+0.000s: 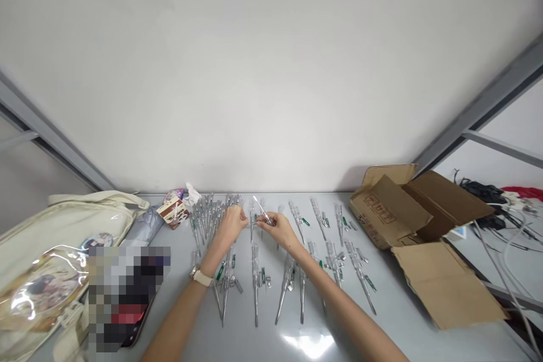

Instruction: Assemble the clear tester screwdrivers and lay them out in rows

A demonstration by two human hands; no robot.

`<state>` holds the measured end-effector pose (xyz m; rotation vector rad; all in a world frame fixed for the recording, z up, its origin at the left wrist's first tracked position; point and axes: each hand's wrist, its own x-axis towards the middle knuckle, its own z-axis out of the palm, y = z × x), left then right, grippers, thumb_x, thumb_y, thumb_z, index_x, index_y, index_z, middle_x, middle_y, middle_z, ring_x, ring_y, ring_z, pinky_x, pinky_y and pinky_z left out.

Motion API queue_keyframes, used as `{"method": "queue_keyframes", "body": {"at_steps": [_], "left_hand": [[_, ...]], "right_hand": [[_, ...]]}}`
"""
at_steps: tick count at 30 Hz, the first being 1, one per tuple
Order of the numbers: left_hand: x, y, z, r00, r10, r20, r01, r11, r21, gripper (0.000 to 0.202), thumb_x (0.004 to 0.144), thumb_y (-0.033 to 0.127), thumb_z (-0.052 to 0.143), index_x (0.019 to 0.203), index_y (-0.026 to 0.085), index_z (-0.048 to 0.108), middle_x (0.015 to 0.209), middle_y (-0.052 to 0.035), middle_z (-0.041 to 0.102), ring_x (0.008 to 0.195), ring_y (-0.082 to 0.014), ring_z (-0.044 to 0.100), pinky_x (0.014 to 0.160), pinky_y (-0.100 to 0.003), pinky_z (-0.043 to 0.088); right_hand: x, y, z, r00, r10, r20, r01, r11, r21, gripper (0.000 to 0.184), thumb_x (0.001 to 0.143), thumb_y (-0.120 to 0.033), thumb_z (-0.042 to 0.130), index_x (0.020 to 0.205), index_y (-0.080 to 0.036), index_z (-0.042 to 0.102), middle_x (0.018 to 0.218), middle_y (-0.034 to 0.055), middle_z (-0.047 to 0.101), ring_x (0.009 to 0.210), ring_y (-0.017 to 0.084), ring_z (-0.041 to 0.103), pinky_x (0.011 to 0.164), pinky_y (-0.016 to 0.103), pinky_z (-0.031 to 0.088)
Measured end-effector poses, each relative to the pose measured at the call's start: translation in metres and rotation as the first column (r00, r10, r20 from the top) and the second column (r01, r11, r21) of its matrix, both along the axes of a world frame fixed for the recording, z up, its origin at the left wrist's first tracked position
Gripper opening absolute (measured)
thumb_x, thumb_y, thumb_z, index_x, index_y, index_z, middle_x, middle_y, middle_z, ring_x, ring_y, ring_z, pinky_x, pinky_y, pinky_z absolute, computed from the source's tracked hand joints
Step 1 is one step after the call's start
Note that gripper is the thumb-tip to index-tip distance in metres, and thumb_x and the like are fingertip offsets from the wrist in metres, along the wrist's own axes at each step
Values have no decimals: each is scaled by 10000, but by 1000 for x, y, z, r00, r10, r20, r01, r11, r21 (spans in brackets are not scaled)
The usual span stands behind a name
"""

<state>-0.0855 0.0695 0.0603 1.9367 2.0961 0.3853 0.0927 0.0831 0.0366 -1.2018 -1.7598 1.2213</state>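
My right hand (274, 227) grips a clear-handled screwdriver (262, 210), its metal shaft slanting up and to the left. Beside it, my left hand (233, 222) is closed, thumb and fingers pressed together; whatever it may hold is too small to make out. A pale watch (201, 277) is on the left wrist. Around both hands lie many similar screwdrivers (255, 277) with transparent handles, some in spaced rows. Small metal pieces (268, 281) and green strips (370, 283) lie next to several of them. Behind my left forearm is a denser bunch of screwdrivers (207, 212).
An open cardboard box (382, 209) stands at the right, one flap over the table. Cables (509, 220) lie beyond it. At the left are a cream bag (91, 209), a grey folded umbrella (146, 226), a partly blurred phone (138, 325) and small packets (173, 212). A wall rises behind.
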Motion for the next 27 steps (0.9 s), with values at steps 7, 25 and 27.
{"method": "queue_keyframes", "body": {"at_steps": [7,25,27], "left_hand": [[10,-22,20,980,-136,-148,151,984,95,119,941,176,469,942,154,586,859,-66,665,788,-201,651,654,-287,417],[2,-79,4,705,-500,-503,692,641,333,275,971,158,394,725,195,511,650,-3,536,608,-151,523,571,-316,332],[-12,-84,7,814,-409,-412,559,744,367,296,986,186,373,730,196,522,656,-4,549,622,-146,533,596,-304,344]], "right_hand": [[3,2,-5,999,-29,25,29,999,26,206,767,-335,639,842,-171,739,853,58,754,770,204,646,706,289,442],[-29,1,2,951,17,310,-77,980,183,129,791,-118,609,690,-180,661,711,29,656,680,158,559,645,242,357],[-30,2,2,944,24,329,-90,979,185,140,795,-107,602,694,-175,672,691,30,649,657,155,551,625,242,345]]}}
